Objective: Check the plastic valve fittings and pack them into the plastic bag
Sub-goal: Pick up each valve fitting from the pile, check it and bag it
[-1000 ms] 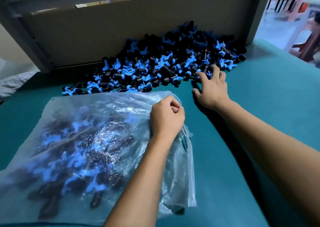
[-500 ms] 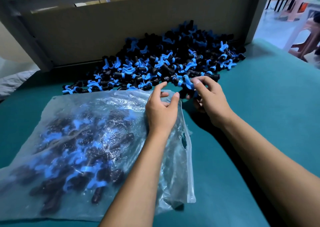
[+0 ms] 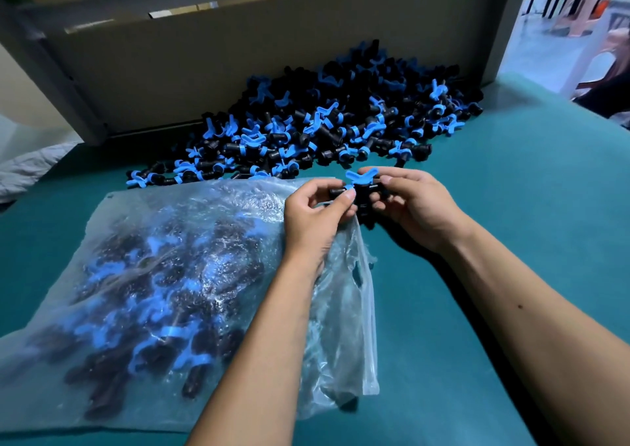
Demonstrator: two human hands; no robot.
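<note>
Crowding behind (against board point(image 3: 191, 80)): loose fittings point(image 3: 327, 121).

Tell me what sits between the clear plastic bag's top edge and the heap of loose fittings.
Head view: only bare teal tabletop between clear plastic bag and black-and-blue fitting pile.

Fittings pile point(image 3: 327, 121) behind bag point(image 3: 163, 292); one fitting point(image 3: 361, 190) between both, above table point(image 3: 511, 207).

The right hand point(image 3: 414, 207) is back from the pile, and the left hand point(image 3: 315, 220) now joins it, gripping one valve fitting point(image 3: 361, 186) together.
</note>
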